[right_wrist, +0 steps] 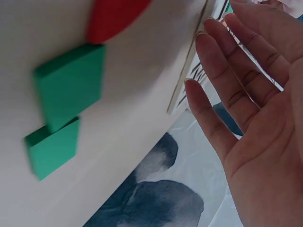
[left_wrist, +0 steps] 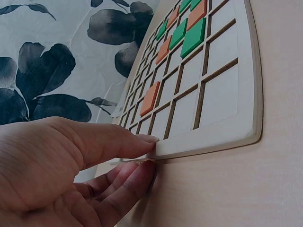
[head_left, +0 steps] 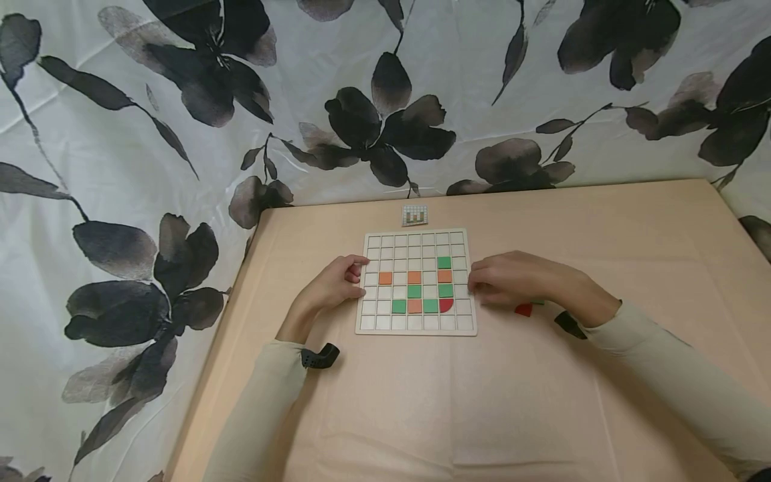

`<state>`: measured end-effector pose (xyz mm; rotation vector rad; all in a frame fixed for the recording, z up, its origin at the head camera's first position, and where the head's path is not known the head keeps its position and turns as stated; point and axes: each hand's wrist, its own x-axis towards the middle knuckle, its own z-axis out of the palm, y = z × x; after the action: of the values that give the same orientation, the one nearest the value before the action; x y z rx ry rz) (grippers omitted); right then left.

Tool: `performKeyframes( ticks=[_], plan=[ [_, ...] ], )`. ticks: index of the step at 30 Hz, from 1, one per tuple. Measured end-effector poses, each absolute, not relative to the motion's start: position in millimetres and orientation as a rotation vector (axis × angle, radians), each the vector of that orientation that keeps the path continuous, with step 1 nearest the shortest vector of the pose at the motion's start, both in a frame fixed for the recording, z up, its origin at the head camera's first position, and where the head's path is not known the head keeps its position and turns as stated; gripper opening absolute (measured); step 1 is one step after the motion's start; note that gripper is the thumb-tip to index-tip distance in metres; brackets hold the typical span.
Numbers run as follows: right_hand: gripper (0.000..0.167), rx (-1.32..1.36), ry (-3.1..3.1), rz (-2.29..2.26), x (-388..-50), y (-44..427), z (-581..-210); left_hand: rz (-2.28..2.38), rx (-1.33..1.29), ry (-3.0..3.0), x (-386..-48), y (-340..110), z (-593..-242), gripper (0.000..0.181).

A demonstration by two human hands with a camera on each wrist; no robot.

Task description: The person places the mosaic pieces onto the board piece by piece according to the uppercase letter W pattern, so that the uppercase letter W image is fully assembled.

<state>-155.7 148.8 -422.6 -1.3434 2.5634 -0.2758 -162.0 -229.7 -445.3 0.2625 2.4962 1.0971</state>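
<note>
A white grid board [head_left: 419, 329] lies on the table with several green tiles [head_left: 399, 306], several orange tiles [head_left: 385, 278] and one red rounded tile [head_left: 446, 305] in its cells. At the board's left edge my left hand [head_left: 328, 286] pinches the rim, thumb on top and fingers below, as the left wrist view shows. My right hand [head_left: 512, 278] is at the opposite edge, its fingertips at the rim. In the right wrist view those fingers [right_wrist: 215, 66] are loosely extended and hold nothing visible.
Loose by my right wrist lie a red piece [head_left: 523, 310] and green tiles [right_wrist: 71, 87], partly hidden in the head view. A small card with a grid pattern [head_left: 415, 215] is behind the board, near the table's far edge. Flower-patterned cloth [head_left: 337, 181] borders the table [head_left: 385, 415].
</note>
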Motion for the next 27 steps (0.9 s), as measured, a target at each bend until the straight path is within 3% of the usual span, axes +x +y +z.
performKeyframes(
  ticks=[27],
  plan=[
    [0.023,-1.243,2.680,-0.304,-117.5,207.7,-429.2,1.103,0.284,2.472,-159.9,-238.4,-445.1,0.063]
  ],
)
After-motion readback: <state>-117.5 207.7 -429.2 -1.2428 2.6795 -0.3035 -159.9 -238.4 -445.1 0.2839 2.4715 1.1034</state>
